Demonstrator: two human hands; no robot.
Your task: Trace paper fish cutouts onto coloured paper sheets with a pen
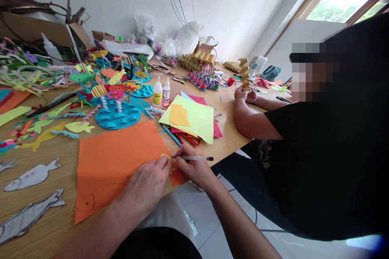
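Note:
My right hand (194, 166) is closed around a pen (194, 158) with a clear barrel and a black end. The pen's tip is at a small yellow paper fish (172, 166) with dark outlines, lying near the right edge of an orange sheet (115, 149). My left hand (148, 180) presses that fish down with its fingers together, the fingertips touching it. Under the left hand, a larger fish drawing (91, 201) in dark line is partly hidden on the orange sheet.
Grey paper fish (33, 176) lie at left. Behind the sheet stand a blue base with colourful fish (117, 119) and glue bottles (157, 94). Yellow-green paper (197, 115) partly covers red scissors (191, 139). At right, another person's hands (244, 95) hold an egg-carton strip (244, 73).

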